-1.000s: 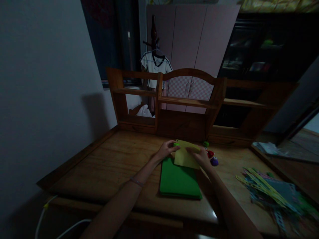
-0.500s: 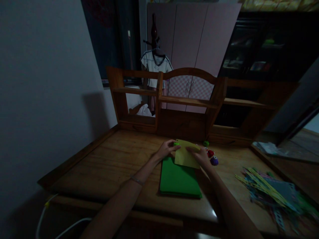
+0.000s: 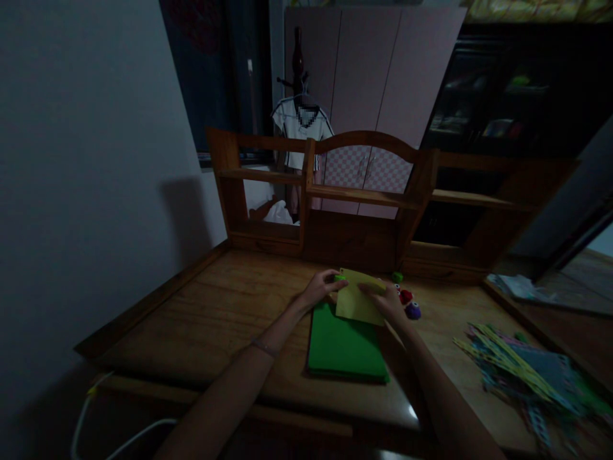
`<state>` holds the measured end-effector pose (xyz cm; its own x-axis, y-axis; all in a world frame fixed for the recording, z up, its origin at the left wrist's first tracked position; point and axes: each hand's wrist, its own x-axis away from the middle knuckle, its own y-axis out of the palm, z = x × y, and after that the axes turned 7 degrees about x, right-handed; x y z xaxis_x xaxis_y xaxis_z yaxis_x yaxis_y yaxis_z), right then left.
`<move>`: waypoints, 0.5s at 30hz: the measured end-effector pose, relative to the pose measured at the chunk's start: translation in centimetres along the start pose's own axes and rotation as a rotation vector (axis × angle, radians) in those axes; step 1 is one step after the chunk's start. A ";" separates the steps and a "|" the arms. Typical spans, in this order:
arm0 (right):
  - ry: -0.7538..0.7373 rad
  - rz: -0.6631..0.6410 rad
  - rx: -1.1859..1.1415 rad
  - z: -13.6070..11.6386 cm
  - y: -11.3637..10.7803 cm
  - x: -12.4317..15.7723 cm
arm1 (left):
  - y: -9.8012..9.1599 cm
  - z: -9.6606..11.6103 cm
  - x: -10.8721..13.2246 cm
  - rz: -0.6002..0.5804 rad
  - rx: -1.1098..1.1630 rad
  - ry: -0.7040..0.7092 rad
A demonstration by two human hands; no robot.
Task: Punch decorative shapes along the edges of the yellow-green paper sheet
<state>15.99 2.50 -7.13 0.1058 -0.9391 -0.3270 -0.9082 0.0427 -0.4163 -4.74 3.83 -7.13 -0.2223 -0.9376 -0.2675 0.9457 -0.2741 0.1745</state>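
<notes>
A yellow sheet (image 3: 357, 303) is held up at a tilt over a green stack of sheets (image 3: 347, 348) lying on the wooden desk. My left hand (image 3: 318, 287) is closed on a small bright green object (image 3: 340, 278) at the sheet's upper left corner; its kind is too small to make out. A small dark spot shows at that corner. My right hand (image 3: 389, 303) grips the right part of the sheet, fingers lying across its face. Just beyond that hand sit small red (image 3: 406, 296) and purple (image 3: 412, 311) toy-like figures.
A heap of cut coloured strips and scraps (image 3: 527, 364) covers the desk's right side. Along the back edge rises a wooden shelf unit (image 3: 349, 233). A small green piece (image 3: 397, 276) lies before it. A white cable (image 3: 79, 415) hangs at lower left.
Both hands and the yellow sheet keep almost the same place on the desk. The whole view has shifted very slightly.
</notes>
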 end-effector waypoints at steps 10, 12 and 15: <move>0.002 -0.021 -0.027 0.1 0.0 0.0 | -0.1 -0.1 0.0 -0.005 -0.024 0.020; 0.001 -0.024 -0.036 0.0 0.0 0.0 | -0.2 -0.2 0.0 -0.010 -0.011 0.017; -0.001 -0.030 -0.037 -0.1 0.0 0.1 | -0.2 -0.2 0.0 -0.007 -0.003 0.023</move>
<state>15.94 2.34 -7.08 0.1337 -0.9394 -0.3157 -0.9190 0.0018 -0.3943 -4.88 3.94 -7.37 -0.2237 -0.9304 -0.2905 0.9448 -0.2802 0.1699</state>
